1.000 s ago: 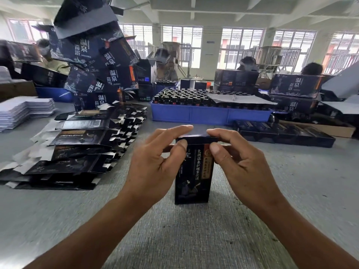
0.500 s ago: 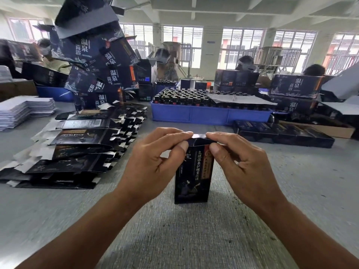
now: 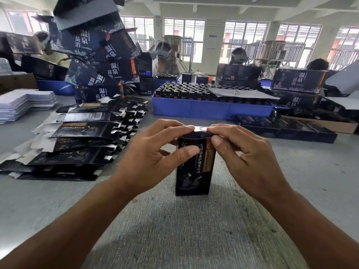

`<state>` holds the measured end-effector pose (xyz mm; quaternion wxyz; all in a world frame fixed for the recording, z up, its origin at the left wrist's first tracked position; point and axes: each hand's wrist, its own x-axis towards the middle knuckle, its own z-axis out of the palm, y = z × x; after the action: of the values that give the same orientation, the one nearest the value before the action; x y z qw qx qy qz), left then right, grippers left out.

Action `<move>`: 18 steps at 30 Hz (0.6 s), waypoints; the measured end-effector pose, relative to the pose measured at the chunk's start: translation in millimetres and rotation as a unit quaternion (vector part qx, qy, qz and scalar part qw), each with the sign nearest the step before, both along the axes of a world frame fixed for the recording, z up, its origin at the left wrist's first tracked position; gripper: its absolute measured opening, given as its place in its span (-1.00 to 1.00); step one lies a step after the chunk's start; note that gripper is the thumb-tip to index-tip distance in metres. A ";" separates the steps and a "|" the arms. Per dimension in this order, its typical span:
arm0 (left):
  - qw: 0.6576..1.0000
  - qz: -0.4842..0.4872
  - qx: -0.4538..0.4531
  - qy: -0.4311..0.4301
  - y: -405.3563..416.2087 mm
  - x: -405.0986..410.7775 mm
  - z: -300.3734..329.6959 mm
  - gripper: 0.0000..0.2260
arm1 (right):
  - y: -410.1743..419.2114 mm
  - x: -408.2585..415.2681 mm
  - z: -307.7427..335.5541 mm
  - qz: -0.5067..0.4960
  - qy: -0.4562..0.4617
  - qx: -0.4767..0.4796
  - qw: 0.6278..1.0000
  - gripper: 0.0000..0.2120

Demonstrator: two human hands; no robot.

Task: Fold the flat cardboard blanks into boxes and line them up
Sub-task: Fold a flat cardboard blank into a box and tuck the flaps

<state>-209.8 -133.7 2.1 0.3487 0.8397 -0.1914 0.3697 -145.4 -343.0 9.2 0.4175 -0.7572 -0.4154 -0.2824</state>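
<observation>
Head view: box (image 3: 194,167) upright on the grey table (image 3: 174,230), centre. Left hand (image 3: 153,158) and right hand (image 3: 246,158) pinch its top flap (image 3: 200,129), thumbs on the front face. Flat blanks (image 3: 77,136) stacked to the left; blue crate (image 3: 204,109) of bottles (image 3: 184,92) behind.

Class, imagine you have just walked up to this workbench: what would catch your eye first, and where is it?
First, the small dark box standing upright at the centre of the grey table, with the left hand and right hand pinching its top flap. Next, the fanned stack of flat blanks to the left, and behind it the blue crate packed with dark bottles.
</observation>
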 end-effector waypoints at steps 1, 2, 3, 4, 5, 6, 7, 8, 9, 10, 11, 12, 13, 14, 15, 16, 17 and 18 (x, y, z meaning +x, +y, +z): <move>1.000 0.009 0.015 -0.001 1.1 0.4 -0.9 -0.57 | -0.1 -0.1 0.1 -0.003 -0.005 -0.003 1.000 -0.75; 0.999 0.017 0.028 -0.003 1.5 1.0 -1.7 -0.55 | -0.2 0.0 0.3 -0.008 -0.010 -0.006 1.000 -0.75; 0.999 0.022 0.035 -0.004 1.0 1.8 -2.6 -0.55 | -0.4 0.1 0.4 -0.012 -0.014 -0.009 1.000 -0.76; 0.999 0.026 0.041 -0.005 0.5 2.5 -3.4 -0.55 | -0.8 0.3 0.6 -0.017 -0.016 -0.013 1.000 -0.77; 0.998 0.028 0.046 -0.008 0.1 3.4 -4.2 -0.57 | -1.3 0.6 0.9 -0.020 -0.019 -0.017 0.999 -0.78; 0.998 0.032 0.051 -0.011 -0.2 4.4 -4.8 -0.58 | -1.7 0.7 1.4 -0.021 -0.021 -0.020 0.999 -0.78; 0.998 0.034 0.054 -0.013 -0.4 5.0 -5.3 -0.59 | -2.1 0.8 1.9 -0.021 -0.022 -0.022 0.999 -0.78; 0.998 0.035 0.053 -0.013 -0.7 5.3 -5.5 -0.60 | -2.5 0.9 2.3 -0.020 -0.024 -0.024 0.999 -0.78; 0.998 0.034 0.051 -0.015 -1.0 5.5 -5.5 -0.60 | -3.1 1.3 2.8 -0.020 -0.026 -0.028 0.999 -0.77; 0.998 0.033 0.051 -0.016 -1.2 5.8 -5.4 -0.61 | -3.9 1.8 3.3 -0.024 -0.030 -0.034 0.999 -0.76; 0.998 0.032 0.054 -0.019 -1.2 5.9 -5.2 -0.61 | -4.8 2.3 4.0 -0.027 -0.034 -0.044 0.998 -0.76; 0.997 0.034 0.062 -0.022 -1.0 5.8 -5.1 -0.61 | -5.6 3.0 4.7 -0.028 -0.038 -0.054 0.997 -0.75; 0.996 0.037 0.071 -0.025 -0.7 5.9 -5.0 -0.61 | -6.2 3.3 5.5 -0.026 -0.040 -0.064 0.997 -0.75; 0.996 0.040 0.079 -0.029 -0.6 5.9 -4.9 -0.62 | -6.6 3.3 6.4 -0.025 -0.041 -0.070 0.996 -0.75; 0.995 0.040 0.082 -0.031 -0.9 5.7 -5.1 -0.62 | -6.7 2.8 7.1 -0.023 -0.039 -0.072 0.996 -0.74; 0.996 0.037 0.077 -0.031 -1.7 5.2 -5.7 -0.63 | -6.2 2.0 7.4 -0.020 -0.036 -0.069 0.997 -0.75; 0.997 0.031 0.066 -0.029 -2.9 5.0 -6.4 -0.65 | -5.4 1.2 7.3 -0.018 -0.028 -0.062 0.998 -0.76; 0.998 0.026 0.052 -0.026 -4.2 4.9 -7.7 -0.66 | -4.6 0.4 6.9 -0.014 -0.011 -0.052 0.998 -0.78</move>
<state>-204.8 -137.9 -5.6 0.2897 0.8514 -0.1975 0.3901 -145.0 -347.6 16.0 0.3689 -0.7806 -0.4233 -0.2745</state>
